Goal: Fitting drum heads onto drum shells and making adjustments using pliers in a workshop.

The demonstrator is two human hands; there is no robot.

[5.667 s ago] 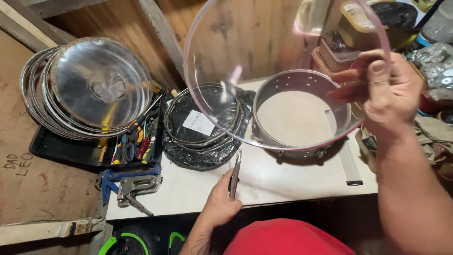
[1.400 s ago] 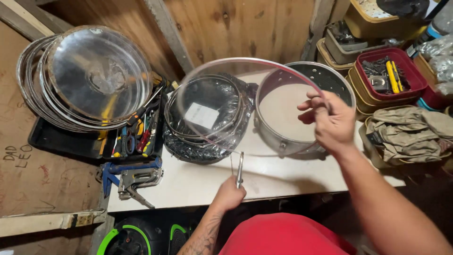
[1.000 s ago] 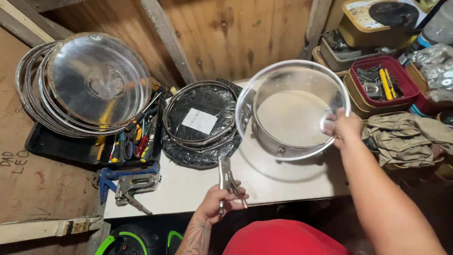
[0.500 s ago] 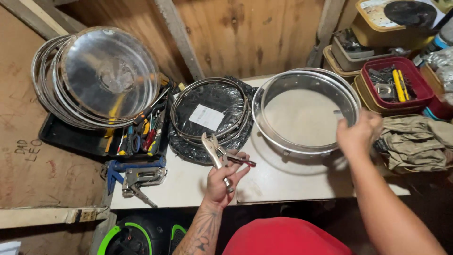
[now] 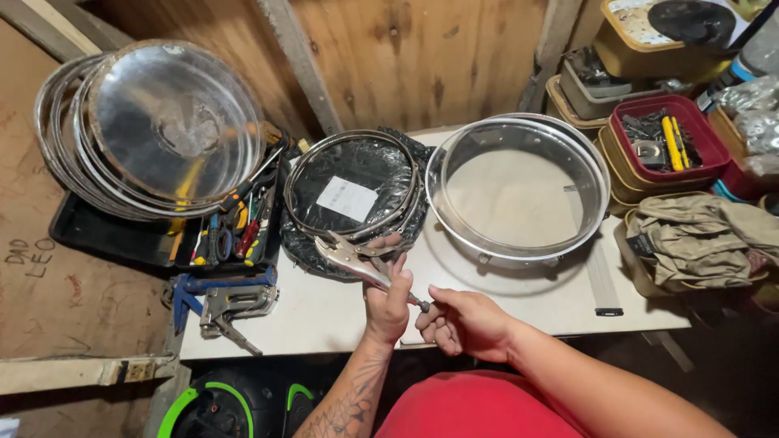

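Landmark: white tabletop point(image 5: 324, 312)

Hidden or unclear: lower part of black tool tray point(image 5: 105, 235) covered by stacked chrome hoops and a clear drum head point(image 5: 162, 130); individual tools in the tray too small to identify; upper-right boxes cut off by picture edge; tip of pliers adjusting screw covered by fingers

Surroundings, left to right: hoop stack leaning at left end of tabletop, against wooden wall; blue-handled clamp point(image 5: 223, 300) on left front of tabletop; black drum head with chrome hoop point(image 5: 353, 191) at centre rear; snare drum shell point(image 5: 519, 191) with clear head laid on top at right rear; red parts box point(image 5: 669, 146) and folded khaki cloth point(image 5: 702, 239) off right end of tabletop

Locking pliers point(image 5: 357, 259): bare metal, jaws pointing up-left toward black drum head, above centre front of tabletop

Left hand point(image 5: 388, 304): clamped around pliers handles
Right hand point(image 5: 462, 323): fingers pinched together on screw end of pliers, just right of left hand
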